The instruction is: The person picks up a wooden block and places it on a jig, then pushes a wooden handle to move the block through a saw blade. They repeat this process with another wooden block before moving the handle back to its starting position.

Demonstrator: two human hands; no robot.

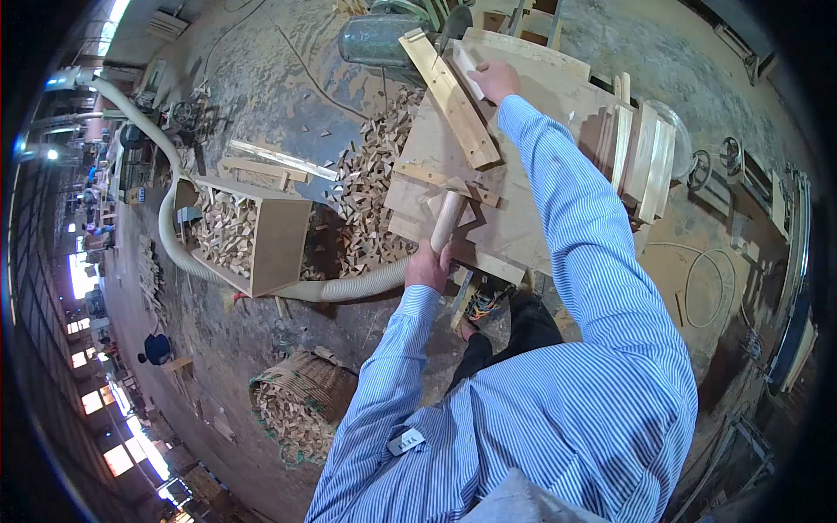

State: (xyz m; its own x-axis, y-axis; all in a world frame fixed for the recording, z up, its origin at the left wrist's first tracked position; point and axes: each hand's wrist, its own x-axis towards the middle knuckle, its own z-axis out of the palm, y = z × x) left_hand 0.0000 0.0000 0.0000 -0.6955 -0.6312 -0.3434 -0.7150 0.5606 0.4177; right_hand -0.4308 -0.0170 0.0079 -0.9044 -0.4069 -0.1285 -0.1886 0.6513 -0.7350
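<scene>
Left hand (427,267) gripping pale cylinder (448,218), near-left bench (519,225) edge. Right hand (496,80) holding pale wood strip (466,66), far side, little room beside plank (453,103).

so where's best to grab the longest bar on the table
Probably across the bar at its near end, coming from the person's side: that end is slim and closest, while the far end lies by the dark disc. Whether it's fixed, I can't tell.
</scene>
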